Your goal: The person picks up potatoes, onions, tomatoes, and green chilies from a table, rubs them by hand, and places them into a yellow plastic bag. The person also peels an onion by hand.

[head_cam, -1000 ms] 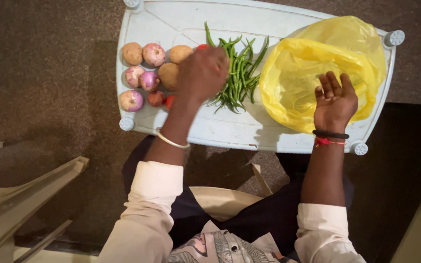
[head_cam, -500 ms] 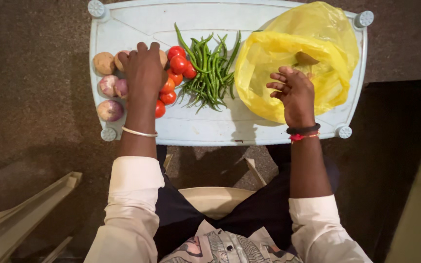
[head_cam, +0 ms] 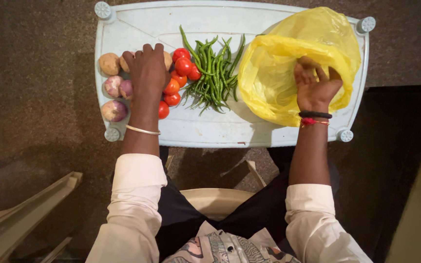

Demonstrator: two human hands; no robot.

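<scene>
the white plastic table (head_cam: 230, 129) serves as the landmark here, with the produce laid across it in sorted groups. at its left end the left hand (head_cam: 147, 73) lies palm down over the potatoes (head_cam: 109, 63), fingers loosely curled over one of them; whether it truly grips is hidden beneath the hand. just nearer the person sit the purple onions (head_cam: 114, 111), and beside the hand the red tomatoes (head_cam: 179, 73), bunched so they don't roll. the green chillies (head_cam: 213, 73) fan out at the table's middle. at its right end the yellow bag (head_cam: 278, 73) gapes open (its mouth faces the person), and the right hand (head_cam: 315, 87) reaches inside, fingers spread and holding nothing visible.
</scene>
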